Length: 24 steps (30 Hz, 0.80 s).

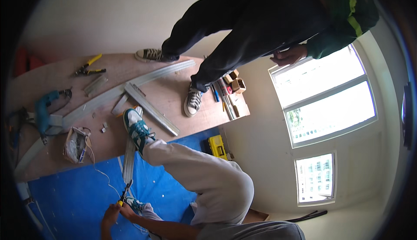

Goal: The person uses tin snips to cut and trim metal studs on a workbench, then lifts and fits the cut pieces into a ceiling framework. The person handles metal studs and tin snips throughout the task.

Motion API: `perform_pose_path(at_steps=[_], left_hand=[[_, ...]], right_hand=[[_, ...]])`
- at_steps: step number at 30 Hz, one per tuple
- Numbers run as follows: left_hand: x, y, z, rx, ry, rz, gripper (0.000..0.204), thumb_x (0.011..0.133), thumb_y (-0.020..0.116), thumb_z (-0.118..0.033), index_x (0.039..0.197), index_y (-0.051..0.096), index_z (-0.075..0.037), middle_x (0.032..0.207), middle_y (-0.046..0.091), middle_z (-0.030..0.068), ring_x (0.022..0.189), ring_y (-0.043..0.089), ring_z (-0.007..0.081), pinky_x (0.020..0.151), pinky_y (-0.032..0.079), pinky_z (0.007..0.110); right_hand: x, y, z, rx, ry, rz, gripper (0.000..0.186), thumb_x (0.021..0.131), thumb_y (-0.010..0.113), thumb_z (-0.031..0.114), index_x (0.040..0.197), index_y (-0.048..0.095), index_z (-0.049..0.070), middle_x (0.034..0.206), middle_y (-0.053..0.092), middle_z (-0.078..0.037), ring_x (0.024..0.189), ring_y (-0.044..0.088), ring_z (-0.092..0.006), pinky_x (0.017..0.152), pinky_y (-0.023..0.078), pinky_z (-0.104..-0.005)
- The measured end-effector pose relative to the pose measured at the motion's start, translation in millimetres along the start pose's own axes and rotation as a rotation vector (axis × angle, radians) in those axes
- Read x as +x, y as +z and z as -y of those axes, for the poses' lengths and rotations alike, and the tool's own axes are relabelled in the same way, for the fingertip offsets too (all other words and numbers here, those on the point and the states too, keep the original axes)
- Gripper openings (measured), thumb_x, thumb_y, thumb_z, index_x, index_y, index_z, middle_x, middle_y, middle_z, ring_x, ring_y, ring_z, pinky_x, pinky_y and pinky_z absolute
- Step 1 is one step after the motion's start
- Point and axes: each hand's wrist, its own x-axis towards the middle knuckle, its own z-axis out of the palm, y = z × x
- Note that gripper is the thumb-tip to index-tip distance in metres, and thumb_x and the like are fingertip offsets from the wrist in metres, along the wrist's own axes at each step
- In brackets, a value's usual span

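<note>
Low in the view, my left hand (111, 214) and my right hand (127, 211) are close together on the handles of tin snips (125, 191), both closed around them. The snips have dark jaws and yellow on the grip. Their jaws meet the lower end of a silver metal channel (129, 164), which sticks out past the edge of a wooden board (102, 148). My green and white shoe (138, 129) presses down on the channel's other end. My fingers partly hide the handles.
Another person in dark trousers (243, 31) stands on the board. On it lie more metal channels (152, 109), a teal drill (45, 112), yellow-handled pliers (90, 65) and an opened box (76, 145). A blue sheet (74, 196) covers the floor; a yellow toolbox (216, 146) stands beyond my leg.
</note>
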Motion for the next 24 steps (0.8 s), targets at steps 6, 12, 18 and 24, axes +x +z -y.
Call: perform_pose_path(at_steps=[6,12,18,24], left_hand=[[49.4,-0.2,10.4,-0.101,-0.287,0.0,0.04,0.103,0.043,-0.031,0.133,0.055,-0.008,0.112,0.067,0.0233,0.1,0.066,0.0431,0.085,0.053,0.053],[87.1,-7.6,5.2,-0.063,-0.315,-0.011,0.042,0.1,0.049,-0.029,0.136,0.054,-0.01,0.114,0.068,0.022,0.099,0.067,0.0418,0.083,0.054,0.052],[100.5,-6.3,10.8,-0.062,-0.329,-0.012,0.045,0.097,0.054,-0.027,0.139,0.054,-0.011,0.115,0.069,0.0206,0.098,0.067,0.0404,0.08,0.055,0.051],[9.3,3.9,-33.8,0.008,-0.162,0.02,0.049,0.094,0.059,-0.025,0.142,0.053,-0.013,0.117,0.07,0.0192,0.097,0.068,0.0391,0.078,0.056,0.049]], right_hand=[[29.8,-28.6,54.1,0.03,-0.037,0.008,0.04,0.098,0.062,0.042,0.11,0.067,0.004,0.091,0.069,-0.011,0.086,0.064,-0.0259,0.077,0.052,-0.0406],[47.4,-46.0,74.6,0.051,-0.052,0.017,0.041,0.101,0.059,0.042,0.109,0.066,0.003,0.09,0.067,-0.01,0.084,0.061,-0.0236,0.076,0.05,-0.0396],[54.8,-61.4,91.8,0.076,-0.035,0.022,0.041,0.104,0.056,0.042,0.107,0.066,0.002,0.089,0.066,-0.01,0.082,0.059,-0.0214,0.076,0.048,-0.0386],[-57.8,-51.1,55.1,0.199,-0.027,-0.066,0.043,0.106,0.053,0.042,0.106,0.065,0.001,0.089,0.064,-0.009,0.08,0.056,-0.0191,0.076,0.046,-0.0376]])
